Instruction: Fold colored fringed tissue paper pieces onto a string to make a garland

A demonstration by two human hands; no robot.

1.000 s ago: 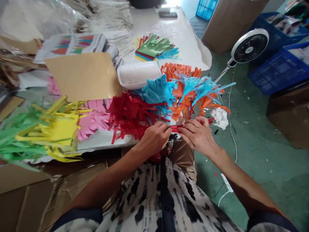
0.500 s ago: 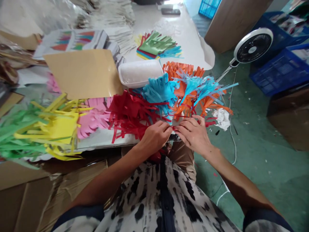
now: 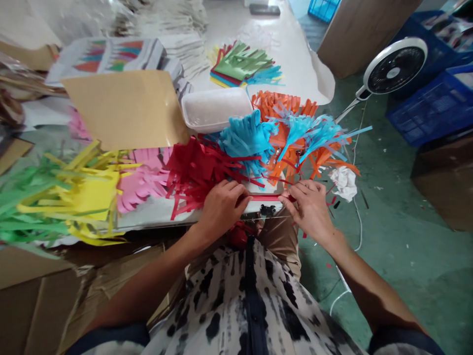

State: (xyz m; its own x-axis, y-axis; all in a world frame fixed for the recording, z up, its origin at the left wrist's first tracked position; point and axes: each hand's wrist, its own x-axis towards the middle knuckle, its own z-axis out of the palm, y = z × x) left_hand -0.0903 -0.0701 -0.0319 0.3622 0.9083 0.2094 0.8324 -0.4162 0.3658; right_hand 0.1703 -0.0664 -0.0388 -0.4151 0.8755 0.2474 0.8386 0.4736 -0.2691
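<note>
A narrow red paper strip [image 3: 264, 198] is stretched level between my two hands at the table's front edge. My left hand [image 3: 226, 203] pinches its left end, beside a heap of red fringed paper [image 3: 195, 165]. The other end is pinched by the fingers of my right hand [image 3: 309, 203], near a crumpled white paper [image 3: 344, 182]. Just under the strip, a small black clip-like object [image 3: 267, 210] sits at the edge. Beyond my hands lie blue fringed paper [image 3: 246, 135] and orange fringed paper [image 3: 284, 106].
Pink [image 3: 142, 180], yellow [image 3: 98, 192] and green fringed paper [image 3: 29, 197] spread to the left. A tan card [image 3: 125, 111] and white tray [image 3: 216, 109] lie behind. A fan [image 3: 395, 66] stands at right, near blue crates [image 3: 432, 106]. A white cable [image 3: 359, 227] crosses the floor.
My hands have moved apart, left hand leftward and right hand rightward. The red strip now shows between them, and the black object beneath is more exposed. The view has shifted slightly.
</note>
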